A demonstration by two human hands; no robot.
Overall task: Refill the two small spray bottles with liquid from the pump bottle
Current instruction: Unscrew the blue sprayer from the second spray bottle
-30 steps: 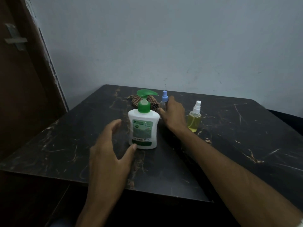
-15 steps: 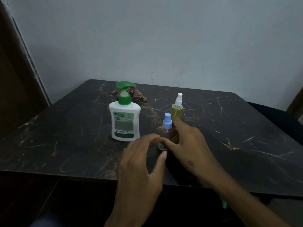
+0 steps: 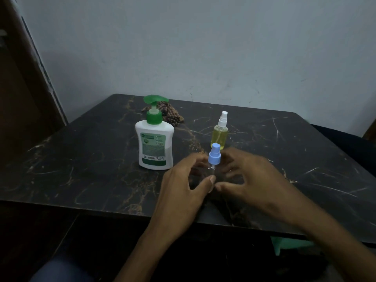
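Your left hand and your right hand curve in from either side of the blue-capped spray bottle, which stands upright on the dark marble table between your fingertips; its body looks clear and its cap is on. Your left thumb lies against the bottle's lower front, with the left fingers arched round its left side; whether they press the bottle you cannot tell, since the light is dim. Your right fingers are spread and curled towards the bottle's right side, with the thumb tip just beside the left thumb; contact there is not plain either. Just beyond your right fingertips stands the white-capped spray bottle, upright and holding yellow liquid; beyond and to the left of your left fingers, near but apart, stands the pump bottle, white with a green pump; behind that lies a brown patterned cloth.
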